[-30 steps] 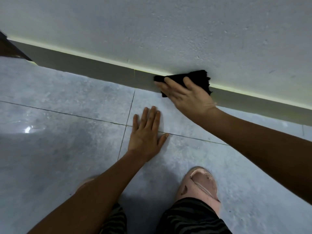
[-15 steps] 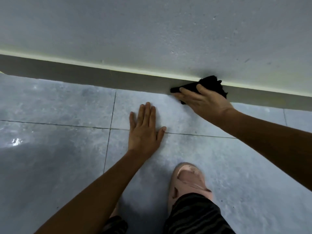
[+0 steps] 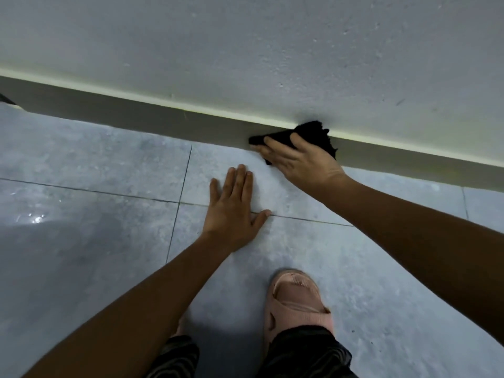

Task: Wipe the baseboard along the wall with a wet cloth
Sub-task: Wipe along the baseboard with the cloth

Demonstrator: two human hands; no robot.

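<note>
- While my right hand (image 3: 302,162) presses the limp black cloth (image 3: 313,135) flat-fingered against the baseboard (image 3: 136,115), it bunches; palming its middle seems best.
- Left hand (image 3: 234,211) spread on the floor (image 3: 81,173).

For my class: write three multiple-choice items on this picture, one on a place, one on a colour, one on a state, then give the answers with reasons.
1. Where does the left hand lie?
A. flat on the floor
B. on the wall
C. on the slipper

2. What colour is the cloth?
A. white
B. black
C. yellow

3. What is the right hand doing?
A. hanging free
B. pressing the cloth to the baseboard
C. wringing the cloth

Answers: 1 A, its palm is spread on the tiles; 2 B, it shows dark against the grey strip; 3 B, its fingers lie over the cloth at the baseboard.
</note>
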